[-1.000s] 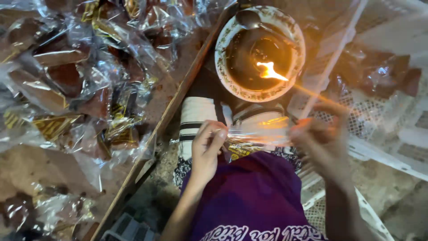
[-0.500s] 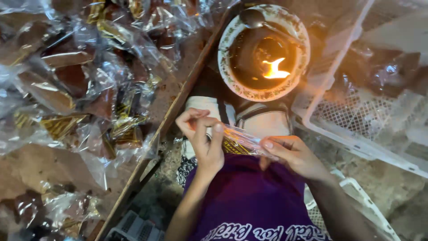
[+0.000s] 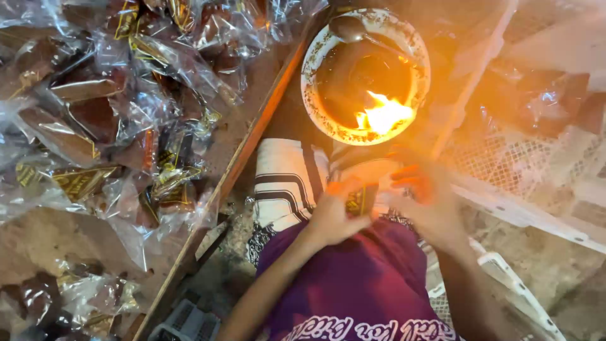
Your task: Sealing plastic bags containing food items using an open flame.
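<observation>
- Both hands pinch one small clear packet with a gold-and-black label: the left hand is closed on its near side, and the right hand closes its fingers on the far side, though motion blur hides the exact hold.
- The packet sits over the person's lap, above a striped cloth, just below a patterned bowl in which an open flame burns.
- Burn risk: the right hand's fingers are close to the bowl's lower rim and glow orange in the firelight; a small reach forward could bring skin to the flame.
- Melt risk: the thin plastic film could shrink, hole or catch if its edge is held too long at the flame, spoiling the packet.
- Spill risk: the bowl looks filled with a dark liquid, and a spoon rests at its upper rim; a knock from either wrist could tip it onto the cloth and purple garment.
- Spread risk: a heap of filled wrappers lies on the wooden tray just left of the bowl, and a white plastic crate stands to the right; both could catch fire.
</observation>
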